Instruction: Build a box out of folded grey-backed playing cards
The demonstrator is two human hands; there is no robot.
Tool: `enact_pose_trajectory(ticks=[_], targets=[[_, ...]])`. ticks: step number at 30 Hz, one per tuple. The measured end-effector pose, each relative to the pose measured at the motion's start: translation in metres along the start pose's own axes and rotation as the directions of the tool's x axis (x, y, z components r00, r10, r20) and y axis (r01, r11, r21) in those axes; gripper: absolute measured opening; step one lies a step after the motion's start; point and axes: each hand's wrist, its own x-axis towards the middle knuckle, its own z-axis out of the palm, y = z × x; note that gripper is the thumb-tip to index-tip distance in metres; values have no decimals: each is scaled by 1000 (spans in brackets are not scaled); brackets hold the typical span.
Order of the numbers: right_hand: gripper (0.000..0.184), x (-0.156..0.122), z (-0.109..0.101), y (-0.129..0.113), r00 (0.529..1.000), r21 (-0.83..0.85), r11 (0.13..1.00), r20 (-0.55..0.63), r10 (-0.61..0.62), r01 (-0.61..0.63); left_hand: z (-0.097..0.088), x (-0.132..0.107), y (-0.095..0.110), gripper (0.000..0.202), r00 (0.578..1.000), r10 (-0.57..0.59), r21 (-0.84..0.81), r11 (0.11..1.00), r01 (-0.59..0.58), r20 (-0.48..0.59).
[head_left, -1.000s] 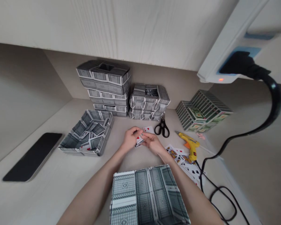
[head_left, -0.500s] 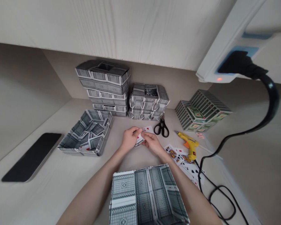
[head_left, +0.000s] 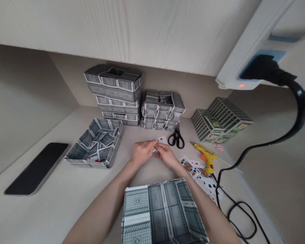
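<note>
Over the middle of the table my left hand (head_left: pixel 142 151) and my right hand (head_left: pixel 165 154) meet, fingers pinched on a small playing card (head_left: pixel 155 151). Most of that card is hidden behind the fingers. Just beyond them a white card with red hearts (head_left: pixel 161 139) shows; whether it lies on the table or touches the fingers I cannot tell. Black-handled scissors (head_left: pixel 176 139) lie to the right of it. Between my forearms, close to me, stands a box covered in grey-green patterned card backs (head_left: pixel 159 203).
Card-covered boxes (head_left: pixel 119 83) and a shorter stack (head_left: pixel 162 108) stand at the back. At left are an open card tray (head_left: pixel 112 156) and a black phone (head_left: pixel 38 169). A yellow glue gun (head_left: pixel 205 156), loose cards (head_left: pixel 203 181), card packs (head_left: pixel 228 117) and a black cord (head_left: pixel 244 149) are at right.
My left hand's fingers have closed in toward the right hand, covering more of the held card. The whole view has shifted slightly; the other things stay in place.
</note>
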Motion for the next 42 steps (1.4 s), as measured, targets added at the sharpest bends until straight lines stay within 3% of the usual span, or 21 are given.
enact_pose_trajectory(ticks=[6,13,17,22,25,31,42], targets=[[29,0,0,-1,998,22,998,17,65,-66,0,0,2,23,995,-24,49,998,29,-93],[27,-1,-2,-3,993,50,995,94,78,-83,5,2,0,21,968,-231,-86,971,223,-101],[26,-3,0,-4,994,40,998,100,53,-57,5,6,-3,22,951,-304,-261,924,280,-55],[25,-3,-1,-2,995,46,999,93,-31,27,4,13,-7,29,958,-279,-426,860,281,68],[23,-1,-3,0,996,63,998,87,-26,21,5,12,-8,35,963,-253,-347,898,271,98],[24,1,-3,0,998,75,996,30,53,-55,5,10,-7,38,977,-208,-15,978,209,51],[26,0,-2,-2,995,99,991,33,91,-94,3,4,-1,36,999,34,338,941,-21,-32]])
